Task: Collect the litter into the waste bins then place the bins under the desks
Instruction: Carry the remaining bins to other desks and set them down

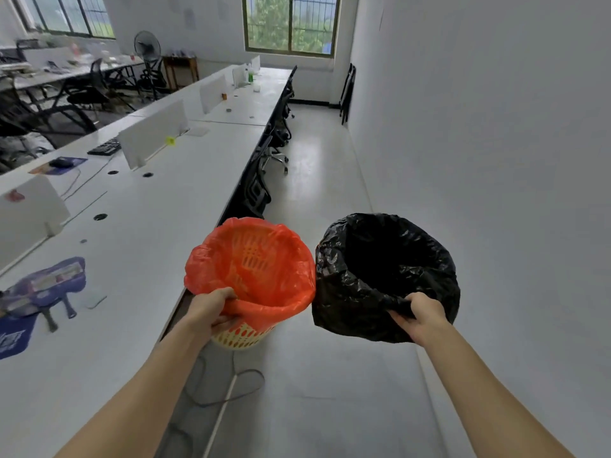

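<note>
The left hand [211, 309] is closed on the near rim of a yellow lattice bin with an orange liner [254, 276], fingers hooked over the plastic and into the mouth. The right hand [421, 315] is clenched the same way on the near edge of a bin with a black liner [386, 276]. Both bins hang out in front of the person, side by side, their rims almost touching, clear of the floor [324, 375] below.

Looking into them, the orange one shows only its lattice wall through the plastic; no rubbish is visible inside. The black one is too dark to tell what it holds. So the collecting seems barely begun, or not begun at all, and neither bin is under a desk yet.

Just to the left of the left hand runs the long white desk [158, 200], stretching away ahead. A small yellow scrap [170, 140] lies on it well beyond the hands, and a bottle [250, 76] and a few small bits sit far off near the window end; some of these may be the litter to gather. Black chairs [277, 140] are tucked under the desk edge ahead of the orange bin.
</note>
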`<move>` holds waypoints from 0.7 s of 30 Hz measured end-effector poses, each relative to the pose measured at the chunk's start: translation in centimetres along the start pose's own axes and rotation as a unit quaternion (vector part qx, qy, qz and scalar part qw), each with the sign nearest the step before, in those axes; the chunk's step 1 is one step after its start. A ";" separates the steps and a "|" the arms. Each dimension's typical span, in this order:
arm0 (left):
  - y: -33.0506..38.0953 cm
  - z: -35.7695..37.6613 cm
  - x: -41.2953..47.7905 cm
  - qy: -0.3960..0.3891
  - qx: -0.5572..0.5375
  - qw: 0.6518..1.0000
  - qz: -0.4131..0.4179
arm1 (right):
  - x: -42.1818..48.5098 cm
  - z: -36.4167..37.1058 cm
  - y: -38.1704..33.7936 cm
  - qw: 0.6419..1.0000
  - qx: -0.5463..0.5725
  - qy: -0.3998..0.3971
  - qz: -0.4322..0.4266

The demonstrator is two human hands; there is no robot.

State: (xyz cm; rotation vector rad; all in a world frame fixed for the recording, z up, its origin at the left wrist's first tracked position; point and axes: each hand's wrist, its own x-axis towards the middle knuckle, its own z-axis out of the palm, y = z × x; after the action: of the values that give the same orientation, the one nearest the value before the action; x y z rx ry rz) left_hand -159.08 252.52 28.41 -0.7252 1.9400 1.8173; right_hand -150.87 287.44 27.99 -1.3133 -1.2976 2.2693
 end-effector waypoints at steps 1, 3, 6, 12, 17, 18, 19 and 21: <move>2.0 0.8 2.4 -0.007 0.011 1.000 -0.003 | 1.8 1.7 -1.1 1.000 0.000 0.003 0.000; 5.7 2.2 6.5 -0.008 0.032 0.999 -0.001 | 4.9 4.5 -3.3 1.000 0.003 0.014 -0.004; 10.7 4.9 12.5 -0.009 0.060 0.998 -0.005 | 9.7 8.2 -6.5 1.000 0.007 0.029 -0.006; 19.1 11.4 25.5 -0.030 0.130 0.991 0.002 | 21.4 15.5 -11.7 0.999 0.030 0.041 -0.011; 25.3 17.7 35.9 -0.036 0.174 0.984 -0.003 | 32.8 22.5 -16.6 0.998 0.057 0.036 -0.005; 26.5 19.0 37.7 -0.031 0.178 0.984 -0.003 | 35.1 24.1 -17.8 0.998 0.056 0.033 -0.001; 27.8 20.2 39.5 -0.029 0.180 0.983 0.000 | 37.2 25.8 -19.1 0.998 0.058 0.026 -0.001; 30.2 22.3 42.4 -0.029 0.184 0.983 0.002 | 40.9 28.9 -21.7 0.998 0.053 0.019 -0.002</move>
State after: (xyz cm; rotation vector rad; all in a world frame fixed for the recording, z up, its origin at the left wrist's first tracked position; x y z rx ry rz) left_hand -212.54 270.98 25.07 -0.5390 2.1548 1.4034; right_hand -202.10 306.23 26.67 -1.3099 -1.1490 2.2647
